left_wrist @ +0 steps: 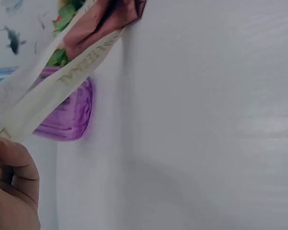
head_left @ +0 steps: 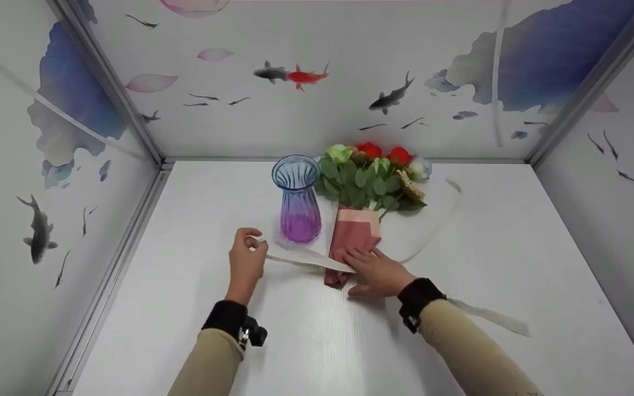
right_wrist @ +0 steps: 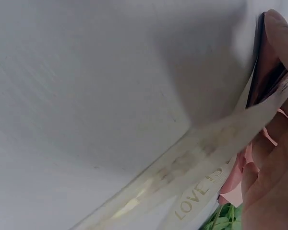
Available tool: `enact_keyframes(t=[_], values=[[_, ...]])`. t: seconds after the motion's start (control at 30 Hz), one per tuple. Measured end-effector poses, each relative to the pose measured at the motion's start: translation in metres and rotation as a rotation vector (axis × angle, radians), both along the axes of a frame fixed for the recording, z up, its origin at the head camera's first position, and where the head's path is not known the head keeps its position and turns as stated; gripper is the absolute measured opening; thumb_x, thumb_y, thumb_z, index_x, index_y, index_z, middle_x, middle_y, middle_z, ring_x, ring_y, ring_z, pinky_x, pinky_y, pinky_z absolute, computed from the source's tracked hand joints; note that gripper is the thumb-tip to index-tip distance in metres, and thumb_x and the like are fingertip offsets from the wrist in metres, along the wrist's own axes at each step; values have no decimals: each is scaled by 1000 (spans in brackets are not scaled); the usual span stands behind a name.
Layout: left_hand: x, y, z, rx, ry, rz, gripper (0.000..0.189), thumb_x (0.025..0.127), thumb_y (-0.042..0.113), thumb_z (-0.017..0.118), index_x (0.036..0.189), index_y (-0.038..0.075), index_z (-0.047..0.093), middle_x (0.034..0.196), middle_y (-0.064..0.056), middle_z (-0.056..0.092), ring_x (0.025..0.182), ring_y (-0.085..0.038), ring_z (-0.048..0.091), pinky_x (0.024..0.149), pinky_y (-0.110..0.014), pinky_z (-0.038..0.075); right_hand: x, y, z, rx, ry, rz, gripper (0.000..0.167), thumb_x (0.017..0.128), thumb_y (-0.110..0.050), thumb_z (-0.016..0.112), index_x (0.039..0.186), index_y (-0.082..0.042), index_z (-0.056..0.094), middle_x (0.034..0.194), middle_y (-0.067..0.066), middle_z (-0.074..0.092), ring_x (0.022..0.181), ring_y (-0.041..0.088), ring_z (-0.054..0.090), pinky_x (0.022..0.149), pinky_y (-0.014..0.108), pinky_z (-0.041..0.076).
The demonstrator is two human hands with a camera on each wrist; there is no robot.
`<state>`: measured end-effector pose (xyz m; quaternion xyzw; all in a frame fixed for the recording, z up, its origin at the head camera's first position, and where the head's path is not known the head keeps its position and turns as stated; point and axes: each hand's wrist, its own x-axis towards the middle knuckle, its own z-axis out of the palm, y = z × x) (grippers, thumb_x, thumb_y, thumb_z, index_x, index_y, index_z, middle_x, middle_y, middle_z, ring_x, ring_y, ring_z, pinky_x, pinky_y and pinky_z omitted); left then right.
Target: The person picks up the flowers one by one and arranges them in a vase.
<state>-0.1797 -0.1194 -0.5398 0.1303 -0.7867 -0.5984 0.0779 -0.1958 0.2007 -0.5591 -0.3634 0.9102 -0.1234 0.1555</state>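
My left hand (head_left: 247, 264) pinches one end of a cream ribbon (head_left: 306, 257) between thumb and fingertips, left of the bouquet. Gold lettering shows along the ribbon (left_wrist: 72, 79) in the left wrist view. The bouquet, in a pink paper wrapper (head_left: 356, 226), lies flat with its flowers (head_left: 369, 170) toward the back wall. My right hand (head_left: 386, 272) rests on the lower right of the wrapper, its fingers laid over the paper. Its thumb (right_wrist: 281, 40) lies by the narrow paper end, and the ribbon passes beneath the hand.
A blue-to-purple glass vase (head_left: 299, 201) stands upright just left of the bouquet. One ribbon tail (head_left: 441, 225) curves over the table right of the flowers, and another tail (head_left: 496, 317) emerges past the right wrist. Printed panels (head_left: 344, 33) wall the white table in.
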Motion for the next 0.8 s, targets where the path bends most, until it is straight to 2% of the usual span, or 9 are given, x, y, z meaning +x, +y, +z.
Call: enact_keyframes(t=[0.13,0.27,0.37,0.43,0.53,0.6,0.8], values=[[2,-27,6,139,-53,104,30,94,9,53,124,9,56,92,-9,57,45,-8,40,40,-22,38,-1,1,-4,4,9,5,97,89,-52,74,161,-5,28,165,19,29,152,35,30,123,60,18],[6,-52,12,340,-94,166,32,100,9,49,132,7,50,101,-14,55,47,-8,45,45,-22,46,-2,1,-5,8,12,8,97,89,-50,75,161,-4,28,165,18,29,152,35,29,123,60,18],[8,-69,16,496,-125,207,35,103,10,47,138,7,44,105,-14,52,52,-11,52,56,-25,55,-1,1,-5,0,8,7,96,89,-47,76,160,-3,28,165,19,29,152,36,30,123,60,17],[10,-80,19,582,-134,228,35,105,11,46,140,9,41,109,-13,50,58,-13,58,68,-29,60,-1,0,-4,2,6,6,95,90,-45,76,160,-3,28,165,19,29,152,35,29,123,60,17],[12,-94,24,706,-121,258,32,107,11,45,139,11,40,112,-11,46,68,-18,64,86,-35,60,-1,0,-5,13,8,5,93,91,-43,75,160,-4,28,165,18,29,153,34,29,123,60,17],[14,-103,28,771,-98,283,27,108,10,43,135,13,41,112,-11,44,73,-21,65,94,-38,58,-1,0,-5,19,5,4,92,92,-43,75,160,-4,28,166,18,29,153,34,28,123,60,17],[20,-126,41,898,-22,384,20,108,8,41,128,11,43,110,-12,44,78,-23,63,99,-39,56,-1,1,-4,21,-8,-8,95,89,-40,78,161,-6,27,166,16,28,153,32,28,124,58,16]])
